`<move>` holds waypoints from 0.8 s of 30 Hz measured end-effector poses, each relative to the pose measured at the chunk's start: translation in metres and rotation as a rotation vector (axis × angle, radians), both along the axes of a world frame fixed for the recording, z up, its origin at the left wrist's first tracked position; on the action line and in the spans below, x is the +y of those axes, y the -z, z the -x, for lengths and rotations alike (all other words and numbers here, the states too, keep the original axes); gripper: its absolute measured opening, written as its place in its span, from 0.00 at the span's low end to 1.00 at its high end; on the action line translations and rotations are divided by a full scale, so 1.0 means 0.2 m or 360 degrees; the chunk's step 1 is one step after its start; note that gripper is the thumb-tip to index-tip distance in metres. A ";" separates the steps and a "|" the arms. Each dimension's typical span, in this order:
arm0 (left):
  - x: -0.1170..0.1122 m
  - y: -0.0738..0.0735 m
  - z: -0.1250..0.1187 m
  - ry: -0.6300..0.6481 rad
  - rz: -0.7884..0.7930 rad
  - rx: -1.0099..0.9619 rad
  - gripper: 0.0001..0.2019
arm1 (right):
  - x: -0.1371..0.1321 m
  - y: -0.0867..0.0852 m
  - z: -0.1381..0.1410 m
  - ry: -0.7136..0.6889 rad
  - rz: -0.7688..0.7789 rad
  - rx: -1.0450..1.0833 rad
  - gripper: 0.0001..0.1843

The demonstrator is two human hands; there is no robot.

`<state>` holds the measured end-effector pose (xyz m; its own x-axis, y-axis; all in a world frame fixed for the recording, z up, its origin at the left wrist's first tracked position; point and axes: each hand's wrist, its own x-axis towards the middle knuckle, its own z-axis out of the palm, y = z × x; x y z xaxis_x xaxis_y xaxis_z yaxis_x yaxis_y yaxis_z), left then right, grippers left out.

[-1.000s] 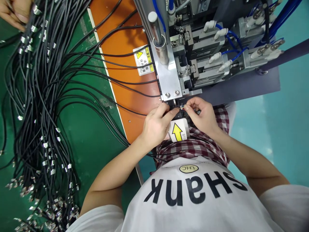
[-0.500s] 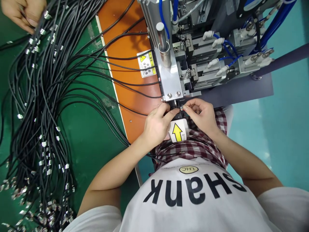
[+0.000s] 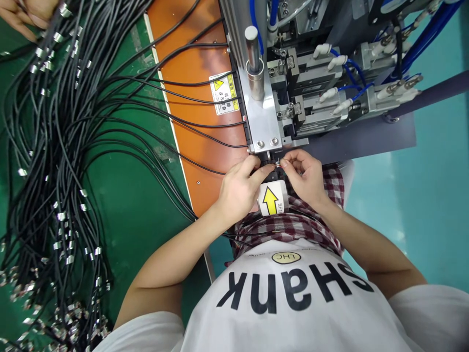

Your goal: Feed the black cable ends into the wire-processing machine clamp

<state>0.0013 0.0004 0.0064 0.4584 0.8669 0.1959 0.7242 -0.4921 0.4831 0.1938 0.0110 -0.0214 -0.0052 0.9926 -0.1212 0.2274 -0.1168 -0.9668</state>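
My left hand (image 3: 240, 188) is closed at the front edge of the machine, thumb and forefinger pressed on a black cable (image 3: 205, 168) that runs in under the hand from the left. My right hand (image 3: 306, 176) pinches the small pale wire end (image 3: 277, 163) of that cable between thumb and forefinger. Both sets of fingertips almost meet over a dark slot below the metal block (image 3: 266, 129). The exact grip of the left fingers is partly hidden. A white label with a yellow arrow (image 3: 270, 199) sits just below the fingertips.
A large bundle of black cables (image 3: 69, 107) with silvery ends lies on the green table (image 3: 135, 234). Several cables cross the orange plate (image 3: 205, 195) into the machine. Pneumatic cylinders (image 3: 318, 117) with blue hoses stand at right. Another person's hand (image 3: 34, 12) is at upper left.
The view has shifted slightly, so the machine sits a little further right. Both my hands keep their places at the cable end. The other person's hand has moved up toward the corner.
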 end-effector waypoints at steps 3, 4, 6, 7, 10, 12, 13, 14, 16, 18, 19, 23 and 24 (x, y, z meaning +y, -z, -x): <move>0.00 0.00 0.00 -0.0005 0.0002 -0.0021 0.19 | 0.00 0.01 -0.02 -0.0020 0.0132 0.0123 0.12; 0.00 0.01 0.00 -0.0006 0.0008 -0.0036 0.19 | 0.01 0.00 -0.03 -0.0033 0.0210 0.0186 0.13; 0.00 0.01 0.01 -0.0005 0.0025 -0.0071 0.19 | 0.02 0.00 -0.05 -0.0046 0.0355 0.0299 0.16; 0.00 0.01 0.01 -0.0001 0.0029 -0.0086 0.19 | 0.02 -0.01 -0.06 -0.0045 0.0398 0.0331 0.16; 0.01 0.02 0.01 0.0008 -0.0003 -0.0126 0.19 | 0.04 -0.03 -0.05 -0.0035 0.0342 0.0321 0.15; 0.01 0.02 0.01 0.0014 -0.0031 -0.0147 0.19 | 0.03 -0.04 -0.02 -0.0036 0.0205 0.0202 0.11; 0.01 0.02 0.01 0.0019 -0.0036 -0.0152 0.19 | 0.03 -0.05 -0.01 -0.0030 0.0120 0.0109 0.10; 0.01 0.02 0.01 0.0025 -0.0035 -0.0154 0.19 | 0.03 -0.06 0.00 -0.0026 0.0035 0.0006 0.08; 0.01 0.02 0.01 0.0041 -0.0010 -0.0158 0.18 | 0.02 -0.07 0.01 -0.0039 -0.0117 -0.0168 0.06; 0.01 0.02 0.01 0.0048 0.0026 -0.0161 0.17 | 0.02 -0.09 0.00 -0.0076 -0.0239 -0.0267 0.05; 0.01 0.02 0.01 0.0044 0.0041 -0.0160 0.17 | 0.02 -0.09 0.00 -0.0098 -0.0291 -0.0305 0.05; 0.01 0.02 0.01 0.0030 0.0054 -0.0122 0.16 | 0.01 -0.10 -0.01 -0.0074 -0.0339 -0.0389 0.06; 0.01 0.02 0.01 0.0029 0.0047 -0.0106 0.16 | 0.01 -0.10 -0.01 -0.0046 -0.0296 -0.0382 0.06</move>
<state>-0.0005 0.0021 0.0016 0.4609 0.8644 0.2007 0.6812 -0.4896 0.5443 0.1951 0.0134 -0.0020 -0.0272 0.9977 0.0615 0.4527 0.0672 -0.8891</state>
